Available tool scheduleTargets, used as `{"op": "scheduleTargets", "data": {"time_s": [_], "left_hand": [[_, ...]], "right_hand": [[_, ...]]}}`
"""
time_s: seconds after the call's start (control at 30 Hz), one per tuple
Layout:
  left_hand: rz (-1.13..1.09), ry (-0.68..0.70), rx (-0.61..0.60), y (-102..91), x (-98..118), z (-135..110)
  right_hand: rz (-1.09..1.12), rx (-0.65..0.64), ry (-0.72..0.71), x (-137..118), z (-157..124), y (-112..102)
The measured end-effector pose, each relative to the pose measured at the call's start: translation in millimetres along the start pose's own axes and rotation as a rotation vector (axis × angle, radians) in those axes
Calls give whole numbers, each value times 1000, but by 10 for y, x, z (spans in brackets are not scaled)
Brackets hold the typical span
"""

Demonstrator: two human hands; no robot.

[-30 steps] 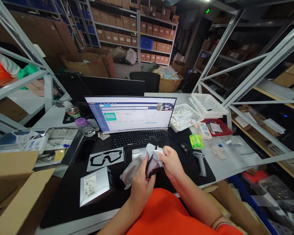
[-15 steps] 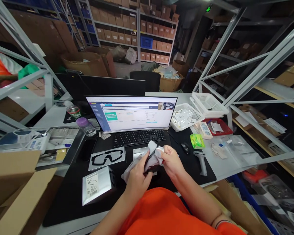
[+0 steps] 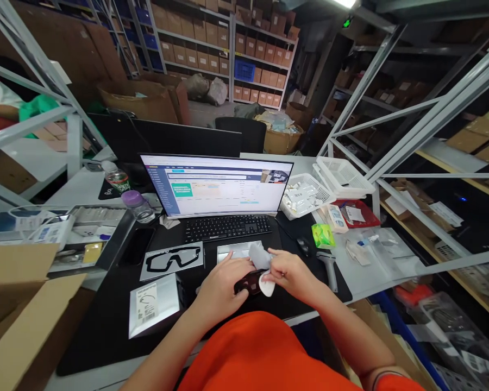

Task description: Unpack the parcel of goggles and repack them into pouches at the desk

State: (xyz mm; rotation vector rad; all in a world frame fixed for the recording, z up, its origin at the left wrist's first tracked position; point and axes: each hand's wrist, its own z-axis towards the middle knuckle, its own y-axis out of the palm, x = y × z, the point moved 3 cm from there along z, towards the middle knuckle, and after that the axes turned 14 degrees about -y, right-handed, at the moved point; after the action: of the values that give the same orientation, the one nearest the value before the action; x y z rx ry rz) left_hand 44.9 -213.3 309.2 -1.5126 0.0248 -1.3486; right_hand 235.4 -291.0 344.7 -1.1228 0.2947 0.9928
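My left hand (image 3: 226, 285) is closed around a pair of dark-lensed glasses (image 3: 251, 283), its fingers over the far edge and thumb below. Much of the glasses is hidden under this hand. My right hand (image 3: 289, 271) pinches a pale grey cloth (image 3: 259, 256) at the right end of the glasses. A white rounded flap (image 3: 266, 285) hangs below its fingers; I cannot tell if it belongs to the cloth. Left of my hands lie a silver box (image 3: 152, 307) with a label and a card printed with a black glasses frame (image 3: 171, 259).
A keyboard (image 3: 228, 227) and monitor (image 3: 220, 187) stand ahead. To the right are a mouse (image 3: 302, 247), a barcode scanner (image 3: 328, 270), a green packet (image 3: 323, 236) and white baskets (image 3: 305, 193). An open cardboard box (image 3: 24, 315) is at left. A purple-lidded bottle (image 3: 136, 206) stands behind.
The cloth, earlier bunched between both hands, is now gathered at my right hand. The dark glasses show more, and my left hand has turned flatter over them. The view has shifted slightly.
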Motion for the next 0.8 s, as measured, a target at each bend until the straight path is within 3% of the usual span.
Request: {"op": "scheduleTargets", "data": {"time_s": [0.07, 0.1, 0.23, 0.3, 0.43, 0.53, 0.63, 0.8], "left_hand": [[17, -3, 65, -45, 5, -9], [15, -8, 117, -76, -13, -25], [28, -14, 196, -163, -92, -86], [49, -10, 177, -176, -85, -81], [79, -3, 169, -130, -12, -14], [76, -17, 205, -65, 5, 15], [30, -57, 236, -23, -14, 4], [2, -85, 116, 31, -4, -13]], "right_hand": [[35, -96, 24, 32, -9, 11], [33, -76, 59, 60, -31, -36], [-29, 266, 216, 165, -160, -394], [-22, 328, 257, 165, -190, -459], [113, 64, 229, 62, -152, -165], [221, -23, 240, 29, -156, 51], [349, -108, 280, 71, -216, 62], [459, -292, 313, 138, -295, -69]]}}
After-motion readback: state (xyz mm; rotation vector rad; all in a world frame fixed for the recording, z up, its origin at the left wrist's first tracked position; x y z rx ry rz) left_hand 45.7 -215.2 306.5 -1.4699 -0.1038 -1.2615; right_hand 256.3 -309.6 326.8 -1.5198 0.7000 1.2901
